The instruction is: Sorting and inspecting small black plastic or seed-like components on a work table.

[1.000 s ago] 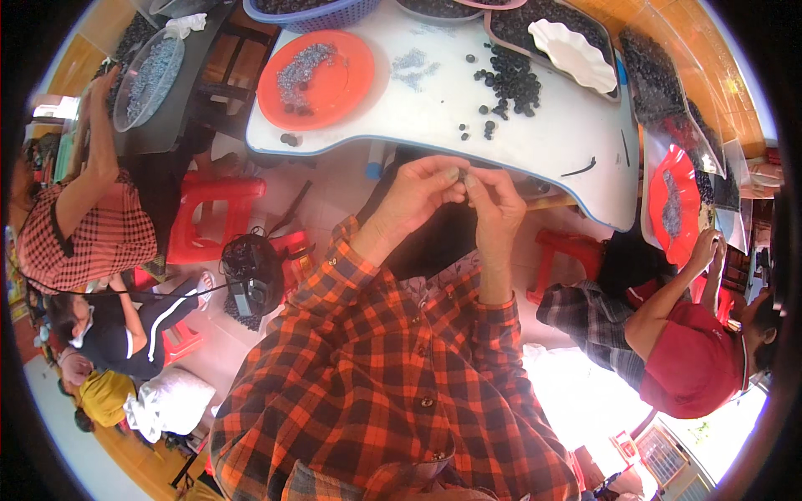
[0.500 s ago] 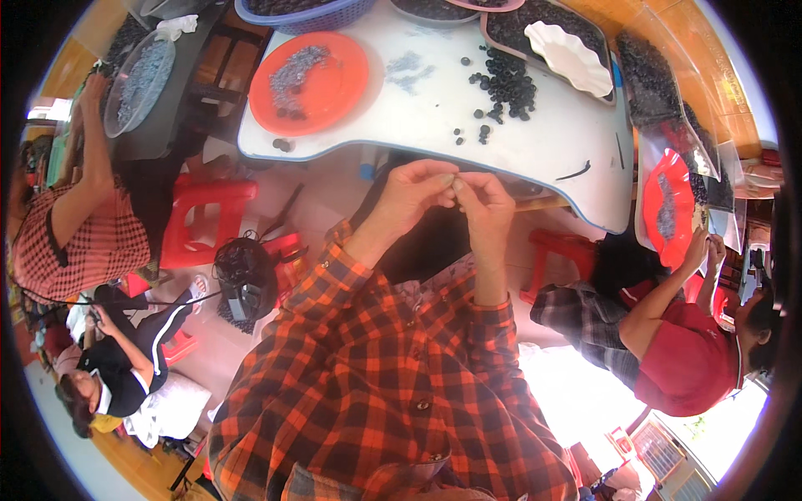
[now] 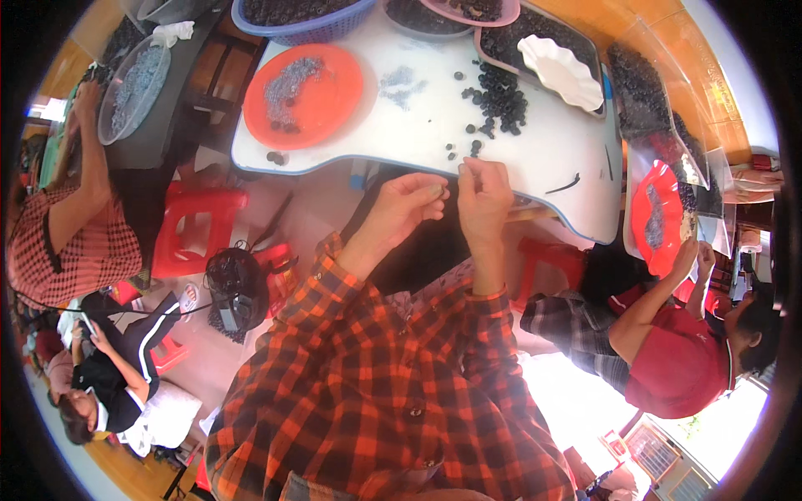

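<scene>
My left hand and my right hand are raised side by side just off the near edge of the white table. Both hands have their fingertips pinched. Each seems to hold a small dark piece, too small to make out. A narrow gap separates the two hands. Just beyond them on the table lies a loose pile of small black rings. Further left is an orange plate with grey pieces on it. My sleeves are orange and black plaid.
A white scalloped dish, a blue basket and a tray of dark pieces stand at the table's far side. A red stool and a black device are on the floor. Other people sit left and right.
My fingertips met around a small piece a second ago; now the hands have drawn slightly apart. The view has shifted a little.
</scene>
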Motion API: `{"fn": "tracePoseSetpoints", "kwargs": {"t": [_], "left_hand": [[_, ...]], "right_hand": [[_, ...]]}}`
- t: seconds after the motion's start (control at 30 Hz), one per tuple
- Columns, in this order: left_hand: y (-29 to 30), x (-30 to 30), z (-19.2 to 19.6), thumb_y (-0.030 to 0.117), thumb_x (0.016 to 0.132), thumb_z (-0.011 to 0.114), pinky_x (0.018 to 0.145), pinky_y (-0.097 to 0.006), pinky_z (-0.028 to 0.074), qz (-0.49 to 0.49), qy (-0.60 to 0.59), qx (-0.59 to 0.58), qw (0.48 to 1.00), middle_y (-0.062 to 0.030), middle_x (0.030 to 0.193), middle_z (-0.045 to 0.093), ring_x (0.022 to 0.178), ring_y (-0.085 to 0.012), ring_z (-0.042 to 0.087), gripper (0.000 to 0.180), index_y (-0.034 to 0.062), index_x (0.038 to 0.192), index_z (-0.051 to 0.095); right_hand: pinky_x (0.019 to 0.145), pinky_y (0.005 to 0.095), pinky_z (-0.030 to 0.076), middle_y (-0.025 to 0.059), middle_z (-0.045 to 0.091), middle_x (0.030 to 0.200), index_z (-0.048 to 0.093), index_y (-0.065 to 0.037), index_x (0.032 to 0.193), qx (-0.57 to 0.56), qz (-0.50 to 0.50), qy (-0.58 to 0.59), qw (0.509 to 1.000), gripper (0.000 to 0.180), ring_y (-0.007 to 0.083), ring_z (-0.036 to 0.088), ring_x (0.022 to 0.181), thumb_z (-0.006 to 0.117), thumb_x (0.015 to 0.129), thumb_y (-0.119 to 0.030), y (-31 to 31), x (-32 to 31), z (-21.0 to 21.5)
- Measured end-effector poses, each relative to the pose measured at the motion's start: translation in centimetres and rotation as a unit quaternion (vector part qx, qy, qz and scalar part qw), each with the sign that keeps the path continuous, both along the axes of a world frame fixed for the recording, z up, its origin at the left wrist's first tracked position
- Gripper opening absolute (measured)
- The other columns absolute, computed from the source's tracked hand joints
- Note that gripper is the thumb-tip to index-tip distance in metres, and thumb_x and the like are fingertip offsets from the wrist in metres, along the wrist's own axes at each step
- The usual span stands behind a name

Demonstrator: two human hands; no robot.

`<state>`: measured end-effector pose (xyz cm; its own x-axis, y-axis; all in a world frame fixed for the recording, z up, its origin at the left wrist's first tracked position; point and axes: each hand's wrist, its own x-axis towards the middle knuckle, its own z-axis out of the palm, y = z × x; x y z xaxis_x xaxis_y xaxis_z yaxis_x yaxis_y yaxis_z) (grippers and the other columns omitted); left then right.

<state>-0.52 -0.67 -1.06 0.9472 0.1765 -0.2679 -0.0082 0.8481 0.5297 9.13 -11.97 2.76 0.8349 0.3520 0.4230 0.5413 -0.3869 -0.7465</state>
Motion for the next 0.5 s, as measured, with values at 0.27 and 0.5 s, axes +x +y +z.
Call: {"fn": "tracePoseSetpoints", "kwargs": {"t": [0.27, 0.5], "left_hand": [[0.4, -0.2, -0.1, 0.005, 0.091, 0.062, 0.067, -0.026, 0.056, 0.014, -0.010, 0.000, 1.000, -0.0107, 0.094, 0.068, 0.075, -0.0126, 0.065, 0.020, -0.0021, 0.109, 0.065], [0.7, -0.1, -0.3, 0.005, 0.091, 0.062, 0.067, -0.025, 0.057, 0.014, -0.001, 0.005, 1.000, -0.0108, 0.096, 0.068, 0.076, -0.0124, 0.065, 0.020, -0.0025, 0.110, 0.064]], "right_hand": [[0.063, 0.0379, 0.049, 0.0094, 0.059, 0.088, 0.068, -0.009, 0.096, -0.121, -0.023, -0.036, 0.992, 0.014, 0.0263, 0.062, 0.071, 0.067, 0.083, -0.014, 1.6, 0.2, -1.0], [0.062, 0.0403, 0.049, 0.0106, 0.057, 0.086, 0.065, -0.005, 0.091, -0.119, -0.018, -0.063, 0.991, 0.010, 0.0300, 0.061, 0.074, 0.067, 0.082, -0.010, 1.8, 0.6, -1.3]]}}
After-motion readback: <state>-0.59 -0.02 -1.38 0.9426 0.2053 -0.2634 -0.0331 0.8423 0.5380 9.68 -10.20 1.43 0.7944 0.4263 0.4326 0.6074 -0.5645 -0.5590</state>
